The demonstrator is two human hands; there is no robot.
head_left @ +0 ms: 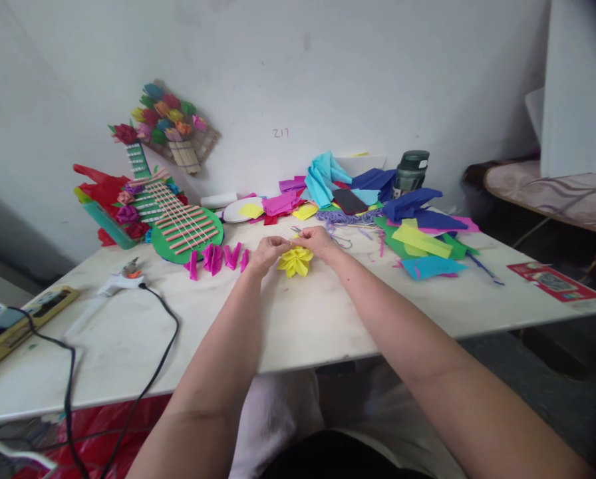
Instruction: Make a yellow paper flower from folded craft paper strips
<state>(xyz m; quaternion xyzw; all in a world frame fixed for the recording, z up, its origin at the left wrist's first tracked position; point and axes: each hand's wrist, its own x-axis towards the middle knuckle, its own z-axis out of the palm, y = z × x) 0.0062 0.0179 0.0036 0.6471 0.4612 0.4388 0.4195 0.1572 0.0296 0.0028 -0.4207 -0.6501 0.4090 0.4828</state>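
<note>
Holding yellow paper flower (296, 263) at its far edge, left hand (268, 253) and right hand (318, 242) pinched narrow; flower spreads nearside of grip, over worktop (318, 326), right of pink folded pieces (212, 259).

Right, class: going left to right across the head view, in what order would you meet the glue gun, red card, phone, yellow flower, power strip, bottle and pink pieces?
Power strip → glue gun → pink pieces → yellow flower → phone → bottle → red card.

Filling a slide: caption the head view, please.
Left hand and right hand hold a yellow folded paper flower near folded magenta paper pieces.
</note>
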